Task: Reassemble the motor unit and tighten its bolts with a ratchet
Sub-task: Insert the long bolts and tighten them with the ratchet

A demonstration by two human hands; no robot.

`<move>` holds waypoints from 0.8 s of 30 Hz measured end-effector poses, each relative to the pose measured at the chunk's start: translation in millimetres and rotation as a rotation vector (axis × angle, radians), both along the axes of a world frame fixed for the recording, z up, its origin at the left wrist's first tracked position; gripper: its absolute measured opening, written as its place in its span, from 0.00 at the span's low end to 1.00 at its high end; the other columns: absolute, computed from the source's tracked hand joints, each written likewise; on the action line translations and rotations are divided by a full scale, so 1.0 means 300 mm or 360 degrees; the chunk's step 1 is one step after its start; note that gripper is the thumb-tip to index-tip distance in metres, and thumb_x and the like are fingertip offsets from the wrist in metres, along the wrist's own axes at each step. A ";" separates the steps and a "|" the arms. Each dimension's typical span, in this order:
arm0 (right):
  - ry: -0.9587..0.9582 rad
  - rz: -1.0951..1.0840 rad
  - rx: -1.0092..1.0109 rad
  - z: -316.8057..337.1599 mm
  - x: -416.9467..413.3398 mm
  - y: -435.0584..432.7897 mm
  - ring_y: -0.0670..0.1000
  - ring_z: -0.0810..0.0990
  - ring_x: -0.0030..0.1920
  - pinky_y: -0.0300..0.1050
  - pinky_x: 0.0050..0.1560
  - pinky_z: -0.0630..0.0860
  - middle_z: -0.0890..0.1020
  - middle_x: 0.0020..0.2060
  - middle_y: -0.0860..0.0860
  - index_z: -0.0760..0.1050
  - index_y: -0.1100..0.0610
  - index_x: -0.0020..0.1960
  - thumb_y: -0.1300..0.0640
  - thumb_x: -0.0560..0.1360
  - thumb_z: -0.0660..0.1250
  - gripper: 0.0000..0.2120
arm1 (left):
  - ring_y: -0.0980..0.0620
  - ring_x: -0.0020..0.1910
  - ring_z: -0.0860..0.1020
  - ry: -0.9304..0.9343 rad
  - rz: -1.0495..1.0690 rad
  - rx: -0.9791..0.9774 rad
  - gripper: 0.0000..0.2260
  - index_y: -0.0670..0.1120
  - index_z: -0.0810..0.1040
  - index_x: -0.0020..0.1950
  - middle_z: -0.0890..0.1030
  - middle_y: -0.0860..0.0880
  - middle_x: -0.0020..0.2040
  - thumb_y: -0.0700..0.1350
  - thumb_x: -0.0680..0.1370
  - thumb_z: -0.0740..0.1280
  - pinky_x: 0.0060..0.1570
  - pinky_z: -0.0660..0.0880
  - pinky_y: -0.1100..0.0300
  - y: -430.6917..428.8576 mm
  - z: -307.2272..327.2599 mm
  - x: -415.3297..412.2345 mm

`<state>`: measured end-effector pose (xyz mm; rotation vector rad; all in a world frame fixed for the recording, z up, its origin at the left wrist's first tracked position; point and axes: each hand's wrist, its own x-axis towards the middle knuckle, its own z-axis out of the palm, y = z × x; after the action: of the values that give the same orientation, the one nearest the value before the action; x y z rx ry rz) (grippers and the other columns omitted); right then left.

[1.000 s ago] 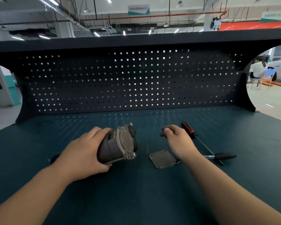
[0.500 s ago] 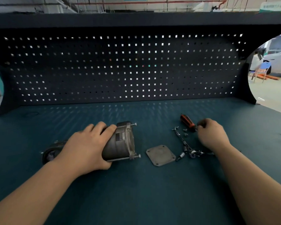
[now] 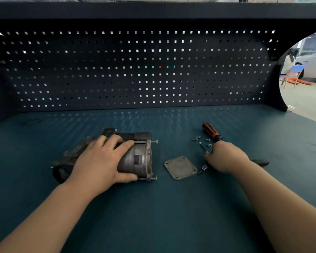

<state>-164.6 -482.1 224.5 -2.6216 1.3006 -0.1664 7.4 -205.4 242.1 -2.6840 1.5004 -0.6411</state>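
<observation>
We look down on a dark teal workbench (image 3: 153, 216) with a black pegboard (image 3: 135, 70) standing along its far edge.

The motor unit (image 3: 137, 159), a grey metal cylinder, lies on its side left of centre, its flanged end pointing right. Two long bolts (image 3: 154, 141) stick out of that flange, one at the far edge and one at the near edge. The left hand (image 3: 100, 161) rests on top of the housing. Its fingers curl over the far side and its thumb presses the near side, so it clasps the motor.

Just right of the motor, apart from it, a square metal cover plate (image 3: 180, 168) with rounded corners lies flat on the bench.

The right hand (image 3: 224, 157) sits right of the plate, knuckles up, fingers curled down over the ratchet (image 3: 260, 162). The tool's black handle pokes out past the wrist and a small metal socket end shows beside the plate. We cannot tell whether the fingers actually grip it or only cover it.

Beyond this hand lies a screwdriver (image 3: 212, 132) with an orange and black handle, its shaft running under the fingers. A few small screws (image 3: 197, 138) are scattered just left of it.
</observation>
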 end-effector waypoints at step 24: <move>-0.1521 0.0486 0.0149 0.031 0.032 0.453 0.48 0.66 0.60 0.40 0.65 0.63 0.63 0.58 0.47 0.62 0.58 0.65 0.42 0.74 0.62 0.27 | 0.50 0.20 0.69 0.1914 -0.0365 -0.2097 0.17 0.52 0.76 0.30 0.71 0.49 0.22 0.57 0.74 0.57 0.21 0.67 0.63 -0.016 0.016 -0.190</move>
<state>-155.0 -346.2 233.9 -2.1137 0.5478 -1.0960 -49.5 -210.2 246.8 -4.4303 1.9901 0.3466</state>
